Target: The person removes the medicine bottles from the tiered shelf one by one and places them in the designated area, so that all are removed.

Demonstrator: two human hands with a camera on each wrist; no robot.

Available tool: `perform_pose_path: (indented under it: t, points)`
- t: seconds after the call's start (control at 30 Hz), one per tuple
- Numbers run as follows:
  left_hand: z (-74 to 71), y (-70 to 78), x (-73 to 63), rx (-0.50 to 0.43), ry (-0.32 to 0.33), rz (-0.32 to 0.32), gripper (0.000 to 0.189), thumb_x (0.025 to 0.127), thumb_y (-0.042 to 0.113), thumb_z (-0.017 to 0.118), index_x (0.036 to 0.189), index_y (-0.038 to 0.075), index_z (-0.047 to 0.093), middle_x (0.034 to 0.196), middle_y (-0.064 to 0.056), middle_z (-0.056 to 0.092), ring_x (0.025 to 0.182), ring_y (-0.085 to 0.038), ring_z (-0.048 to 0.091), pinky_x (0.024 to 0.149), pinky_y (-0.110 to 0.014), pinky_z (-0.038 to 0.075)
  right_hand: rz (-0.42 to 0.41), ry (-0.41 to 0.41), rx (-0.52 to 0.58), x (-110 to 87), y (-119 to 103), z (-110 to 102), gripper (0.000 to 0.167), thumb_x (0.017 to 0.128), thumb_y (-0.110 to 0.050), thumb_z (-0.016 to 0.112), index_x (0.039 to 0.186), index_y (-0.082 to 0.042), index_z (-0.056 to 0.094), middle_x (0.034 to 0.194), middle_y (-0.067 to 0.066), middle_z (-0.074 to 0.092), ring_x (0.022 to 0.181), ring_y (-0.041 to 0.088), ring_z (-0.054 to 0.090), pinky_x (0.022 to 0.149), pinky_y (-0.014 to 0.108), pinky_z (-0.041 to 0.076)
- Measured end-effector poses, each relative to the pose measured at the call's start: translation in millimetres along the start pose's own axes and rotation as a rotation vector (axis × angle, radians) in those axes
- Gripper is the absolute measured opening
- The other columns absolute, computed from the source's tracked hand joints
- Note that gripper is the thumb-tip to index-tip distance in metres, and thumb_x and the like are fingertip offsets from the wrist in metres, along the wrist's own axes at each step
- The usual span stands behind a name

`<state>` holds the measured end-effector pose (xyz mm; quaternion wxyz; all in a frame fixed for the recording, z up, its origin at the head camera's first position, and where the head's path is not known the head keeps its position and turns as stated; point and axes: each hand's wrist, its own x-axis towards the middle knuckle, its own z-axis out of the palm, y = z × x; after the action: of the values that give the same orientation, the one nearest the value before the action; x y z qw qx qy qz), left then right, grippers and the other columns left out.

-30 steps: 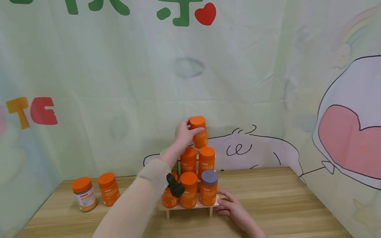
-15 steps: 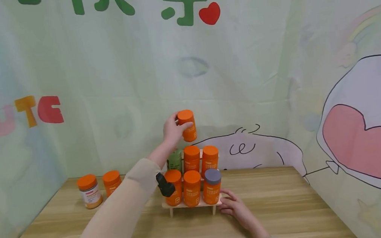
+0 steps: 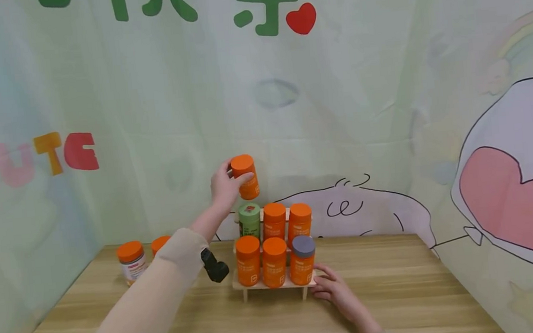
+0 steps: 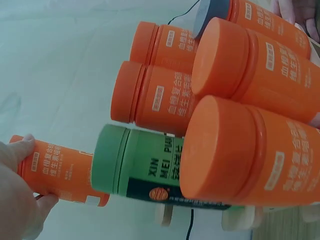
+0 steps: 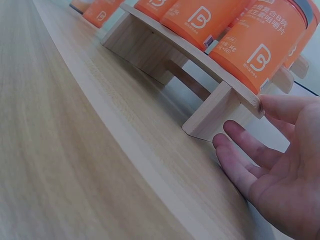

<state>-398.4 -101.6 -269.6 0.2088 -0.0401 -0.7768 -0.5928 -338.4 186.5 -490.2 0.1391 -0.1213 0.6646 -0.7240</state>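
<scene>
Left hand (image 3: 224,188): centre of the frame, thumb and fingers clamped round the sides of one orange jar (image 3: 249,183). That jar is off the rack, lid uppermost, just above a green jar (image 3: 249,222) in the head view; lower left in the left wrist view, its base partly covered there by the green lid.

Right hand (image 3: 339,292): lower right of centre, touching the right end of a stepped wooden rack (image 5: 220,72). Fingers loosely bent and apart, not closed round anything; one digit against the shelf's end, two others below it, near the leg.

Rack, back row, left to right in the head view: the green jar, then two orange-lidded jars (image 3: 274,223). Front row: two more orange jars (image 3: 275,263), then an orange jar with a grey-blue lid (image 3: 303,247), nearest the right hand. All upright.

Wooden table (image 3: 243,332), left of frame: a white-labelled jar (image 3: 132,264) with orange lid; just beside it another orange jar (image 3: 160,244), mostly hidden by the sleeve (image 3: 145,304).

Backdrop: pale printed curtain (image 3: 184,99), red heart (image 3: 301,19) at upper centre
</scene>
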Motion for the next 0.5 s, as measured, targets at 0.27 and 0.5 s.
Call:
perform_pose_path:
  t: [0.27, 0.5]
  points:
    - [-27.3, -10.0, -4.9, -0.019, 0.024, -0.006, 0.068, 0.090, 0.020, 0.071, 0.149, 0.006, 0.039, 0.149, -0.014, 0.046, 0.138, -0.033, 0.042, 0.112, -0.048, 0.039, -0.004, -0.010, -0.007, -1.0, 0, 1, 0.045, 0.100, -0.015, 0.051, 0.140, 0.001, 0.038, 0.101, 0.001, 0.062, 0.087, 0.009, 0.064, 0.084, 0.026, 0.054]
    - [-47.6, -15.5, -10.5, -0.012, 0.028, -0.027, 0.069, 0.091, 0.021, 0.071, 0.149, 0.004, 0.037, 0.150, -0.015, 0.044, 0.138, -0.034, 0.042, 0.112, -0.048, 0.038, -0.003, 0.002, -0.005, -0.6, 1, 0, 0.038, 0.099, -0.014, 0.051, 0.136, -0.006, 0.044, 0.100, 0.000, 0.062, 0.087, 0.010, 0.064, 0.084, 0.026, 0.054]
